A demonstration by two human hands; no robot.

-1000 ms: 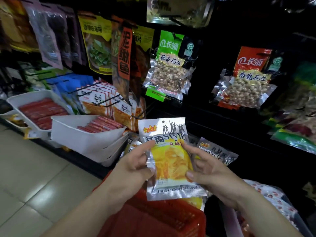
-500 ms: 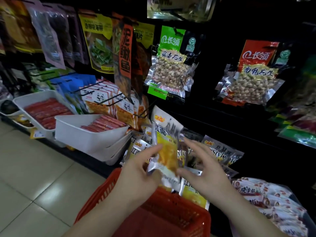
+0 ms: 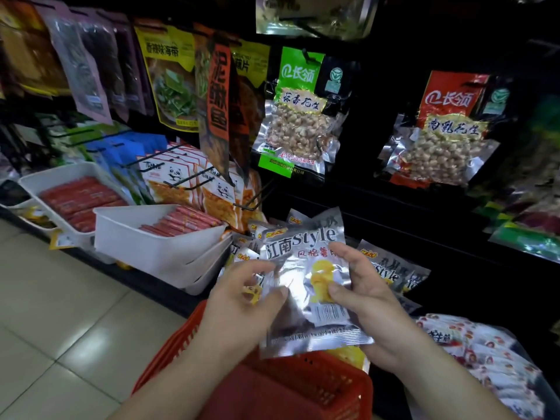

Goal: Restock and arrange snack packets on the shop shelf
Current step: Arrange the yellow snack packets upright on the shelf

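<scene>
Dark shop shelf [image 3: 409,207] across the whole upper frame, hung with rows of bagged snacks on pegs; pale tiled floor [image 3: 60,313] at lower left. Below centre, a red plastic basket [image 3: 291,389], close under the forearms.

Along the shelf's left front edge, two white trays: the nearer tray [image 3: 145,247] tilted forward and partly filled with red sausage sticks [image 3: 181,221], the farther tray [image 3: 39,183] behind it to the left, likewise loaded. On pegs above, a green peanut packet [image 3: 300,116] near the shelf's middle and a red peanut packet [image 3: 445,131] well apart toward its right side, both clear-fronted. Panda-printed packets [image 3: 172,183] in a hanging row just behind the nearer tray. At the shelf's lower right corner, a heap of white-and-red packets [image 3: 485,353].

Held up above the basket's far rim, in front of the shelf's lower tier: one silver snack packet [image 3: 306,286], printed face toward the camera, yellow crisps pictured at its centre, barcode near its bottom edge. Clamped on the packet's right edge, the right hand [image 3: 372,301], thumb and fingers pinching the foil. Curled on the left edge, the left hand [image 3: 239,301], thumb over the foil, somewhat blurred.

Behind the held packet, more silver packets of the same print [image 3: 391,268] lying loosely on the lower tier, some peeping out beside the right hand.
</scene>
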